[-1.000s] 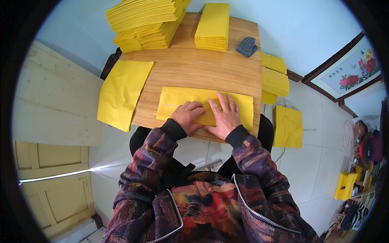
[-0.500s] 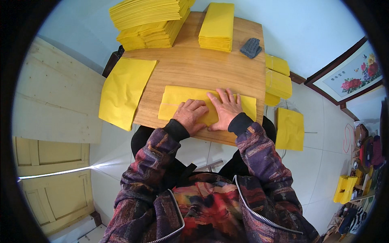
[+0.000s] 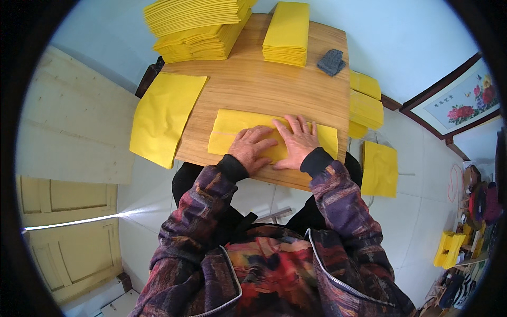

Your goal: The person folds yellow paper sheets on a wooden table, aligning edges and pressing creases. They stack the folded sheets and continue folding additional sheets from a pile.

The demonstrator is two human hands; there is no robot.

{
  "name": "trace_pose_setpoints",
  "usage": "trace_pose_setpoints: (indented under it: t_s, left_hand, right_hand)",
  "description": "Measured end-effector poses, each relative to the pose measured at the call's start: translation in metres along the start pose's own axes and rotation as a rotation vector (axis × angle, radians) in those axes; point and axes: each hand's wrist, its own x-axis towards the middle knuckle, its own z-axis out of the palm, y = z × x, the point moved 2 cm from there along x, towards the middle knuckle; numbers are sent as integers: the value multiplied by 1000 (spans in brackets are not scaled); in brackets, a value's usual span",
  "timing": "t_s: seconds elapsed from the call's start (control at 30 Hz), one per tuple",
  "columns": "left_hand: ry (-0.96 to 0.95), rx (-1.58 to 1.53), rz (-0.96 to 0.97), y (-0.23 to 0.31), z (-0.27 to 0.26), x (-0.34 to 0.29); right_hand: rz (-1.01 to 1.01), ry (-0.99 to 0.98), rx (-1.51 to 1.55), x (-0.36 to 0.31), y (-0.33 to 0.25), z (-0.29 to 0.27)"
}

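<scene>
A folded yellow sheet [image 3: 225, 132], fabric-like, lies lengthwise along the near edge of the wooden table [image 3: 248, 87]. My left hand [image 3: 252, 149] rests on its middle, fingers stretched toward the right. Beside it, my right hand [image 3: 298, 140] lies flat with fingers spread, pressing the sheet right of centre. The two hands are close together, and neither grips anything. At the table's left edge, a wider yellow sheet [image 3: 168, 113] lies flat and hangs over the side.
Tall stacks of folded yellow sheets [image 3: 198, 39] stand at the far left, with a neat pile [image 3: 287, 34] beside them. A grey knitted cloth [image 3: 331, 62] sits at the far right. More yellow bundles [image 3: 366, 108] are beyond the table's right edge. A framed flower picture [image 3: 465, 100] leans rightward.
The hands stay on the folded sheet in nearly the same place, the left fingers a little more stretched out. The whole view has shifted slightly.
</scene>
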Motion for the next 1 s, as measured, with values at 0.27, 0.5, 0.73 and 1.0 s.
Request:
trace_pose_setpoints:
  t_s: [0.27, 0.5, 0.73, 1.0]
  left_hand:
    - [25, -2, -17, -5, 5, 0]
    - [14, 49, -17, -4, 4, 4]
    - [86, 17, 9, -3, 5, 5]
    - [69, 46, 31, -3, 4, 4]
  right_hand:
    - [-26, 62, 8, 0, 3, 6]
    - [-19, 88, 20, 0, 5, 10]
    - [-14, 63, 15, 1, 5, 10]
    - [-8, 89, 30, 1, 5, 11]
